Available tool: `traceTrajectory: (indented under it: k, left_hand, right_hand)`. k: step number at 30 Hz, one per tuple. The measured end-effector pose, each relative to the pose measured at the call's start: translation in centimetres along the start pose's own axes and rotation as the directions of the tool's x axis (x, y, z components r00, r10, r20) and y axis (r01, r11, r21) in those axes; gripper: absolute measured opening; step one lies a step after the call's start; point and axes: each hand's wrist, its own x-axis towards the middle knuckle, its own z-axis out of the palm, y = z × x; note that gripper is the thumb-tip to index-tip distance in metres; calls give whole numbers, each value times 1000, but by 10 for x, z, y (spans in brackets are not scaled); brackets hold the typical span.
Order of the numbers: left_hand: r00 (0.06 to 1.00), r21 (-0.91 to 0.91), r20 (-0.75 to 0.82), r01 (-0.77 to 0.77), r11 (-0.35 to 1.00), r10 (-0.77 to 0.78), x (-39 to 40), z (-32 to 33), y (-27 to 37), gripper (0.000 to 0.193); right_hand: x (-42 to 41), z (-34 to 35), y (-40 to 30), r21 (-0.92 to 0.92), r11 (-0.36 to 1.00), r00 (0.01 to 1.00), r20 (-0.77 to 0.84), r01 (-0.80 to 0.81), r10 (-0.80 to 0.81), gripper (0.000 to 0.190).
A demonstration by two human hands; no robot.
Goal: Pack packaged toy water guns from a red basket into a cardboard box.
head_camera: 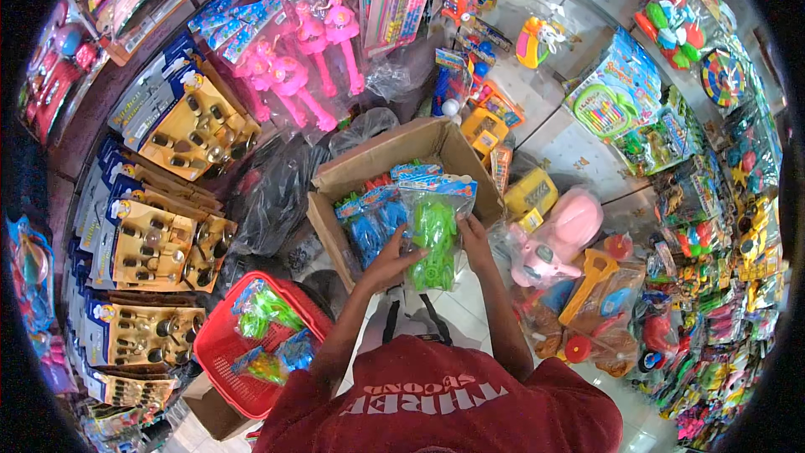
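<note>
Between my hands, at the near edge of an open cardboard box point(390, 150), is a clear plastic bag with a green toy point(434, 245) and a blue printed header card. My left hand point(390, 266) lies at the bag's left side, its fingers across the lower part. At the upper right edge of the bag, my right hand point(475, 239) grips the plastic. Inside the box, left of the green toy, are bagged blue toys point(371, 233) with similar header cards, and something red shows behind them.
A red plastic basket point(217, 321) with bagged toys stands at lower left. Carded kitchen toy sets point(154, 242) hang at left, and pink bagged dolls point(286, 78) lie beyond the box. Right of it are a pink bagged toy point(569, 220) and many hanging toys point(698, 239).
</note>
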Motion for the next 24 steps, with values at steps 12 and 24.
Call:
traceTrajectory:
  k: [12, 24]
  left_hand:
    - [978, -222, -209, -36, 974, -11, 68, 2, 4, 63]
    - [917, -30, -384, -126, 992, 105, 130, 30, -32, 54]
  right_hand:
    - [40, -12, -17, -12, 998, 984, 165, -69, 70, 48]
    - [93, -50, 5, -518, 802, 942, 297, 298, -158, 69]
